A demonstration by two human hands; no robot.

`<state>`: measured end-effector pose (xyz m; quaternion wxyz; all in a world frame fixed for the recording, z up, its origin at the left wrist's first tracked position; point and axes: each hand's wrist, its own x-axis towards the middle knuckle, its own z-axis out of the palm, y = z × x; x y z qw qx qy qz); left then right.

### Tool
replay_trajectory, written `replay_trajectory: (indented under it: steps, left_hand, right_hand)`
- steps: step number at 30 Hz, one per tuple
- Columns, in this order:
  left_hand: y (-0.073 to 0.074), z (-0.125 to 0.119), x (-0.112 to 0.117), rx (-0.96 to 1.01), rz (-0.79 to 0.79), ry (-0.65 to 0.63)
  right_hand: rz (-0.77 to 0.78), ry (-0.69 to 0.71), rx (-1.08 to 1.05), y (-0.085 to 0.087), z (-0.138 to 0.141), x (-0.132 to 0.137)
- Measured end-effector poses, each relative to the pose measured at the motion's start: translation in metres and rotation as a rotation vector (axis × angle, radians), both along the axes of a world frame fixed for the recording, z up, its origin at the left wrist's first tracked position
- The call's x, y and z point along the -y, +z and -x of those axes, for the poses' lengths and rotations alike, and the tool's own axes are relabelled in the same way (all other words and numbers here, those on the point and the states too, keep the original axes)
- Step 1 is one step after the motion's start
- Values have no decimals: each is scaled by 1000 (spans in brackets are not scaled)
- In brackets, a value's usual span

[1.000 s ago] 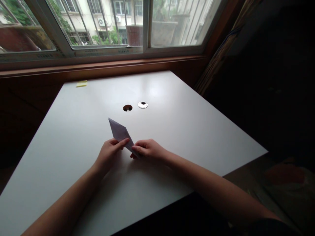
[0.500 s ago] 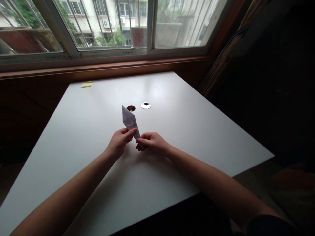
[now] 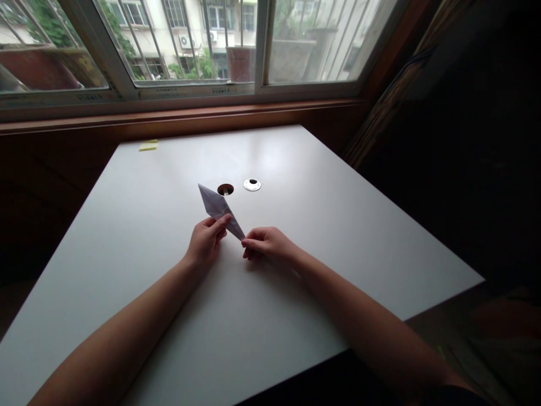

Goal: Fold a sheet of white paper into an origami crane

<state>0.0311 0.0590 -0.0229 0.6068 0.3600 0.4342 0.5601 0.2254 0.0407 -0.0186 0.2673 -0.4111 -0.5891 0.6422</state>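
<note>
A: Which step is in hand?

B: I'd judge it to be folding, with a folded paper (image 3: pixel 213 203) being creased or checked; which of the two, I can't tell

A: Where is it?

B: Between the two hands, above the table (image 3: pixel 321 242), on the near side of a round hole (image 3: pixel 225 189). Whether its underside touches the surface, I can't say

A: And the grip?

B: The left hand (image 3: pixel 205 241) pinches its middle, thumb laid on the upper face, the other fingers curled below. The right hand (image 3: pixel 268 242) has the narrow tip caught between thumb and fingers

A: What does the next move call for?

B: To my mind, a steady left thumb and light right fingertips; the layers are probably stiffest at that tip, and a hard squeeze could skew the edge

A: What is the stuff like?

B: Thin and matt, pale grey in this light, shaped like a long kite: pointed at the far end, tapering towards the right hand, faintly creased near the left thumb

A: And around it?

B: The table is white and smooth with a soft sheen. Beside the hole lies a shiny, silvery round cover (image 3: pixel 252 187); near the far edge, a flat yellow slip (image 3: pixel 148 146)
</note>
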Motion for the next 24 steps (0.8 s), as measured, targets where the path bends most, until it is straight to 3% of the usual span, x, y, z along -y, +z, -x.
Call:
replay_trajectory:
  steps: [8, 14, 18, 21, 24]
  left_hand:
    - [1, -1, -3, 105, -10, 86]
    - [-4, 0, -6, 93, -11, 136]
    - [-6, -1, -6, 59, -39, 100]
    - [-6, 0, -7, -22, -134, 83]
    - [-6, 5, -8, -161, -286, 182]
  right_hand:
    - [-74, -43, 85, 1, -18, -6]
    - [-231, -154, 117, -5, -35, -19]
    - [-399, -254, 176, -12, -40, -26]
    - [-536, -296, 220, -12, -48, -30]
    - [-679, -337, 281, -6, -58, -33]
